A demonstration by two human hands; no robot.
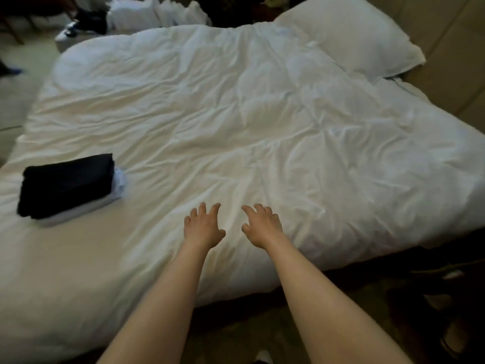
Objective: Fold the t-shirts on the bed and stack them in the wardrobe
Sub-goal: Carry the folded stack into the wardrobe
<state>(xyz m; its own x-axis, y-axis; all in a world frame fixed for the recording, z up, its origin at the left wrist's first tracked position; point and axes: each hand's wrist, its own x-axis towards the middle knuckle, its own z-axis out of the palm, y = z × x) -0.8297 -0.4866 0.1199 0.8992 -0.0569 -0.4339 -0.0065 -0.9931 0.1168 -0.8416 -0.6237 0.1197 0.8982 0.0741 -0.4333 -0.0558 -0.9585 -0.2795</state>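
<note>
A folded stack of t-shirts (67,186) lies on the left side of the bed, a dark one on top and a pale one under it. The bed (262,127) is covered by a rumpled white duvet. My left hand (203,225) and my right hand (262,225) are stretched out side by side over the duvet near its front edge, fingers spread and loosely bent, holding nothing. Both hands are well to the right of the stack.
A white pillow (349,35) lies at the bed's far right corner. Beyond the far edge are a white fluffy heap (157,11) and dark items (89,22). Floor shows at the left, and a dark gap along the bed's right side.
</note>
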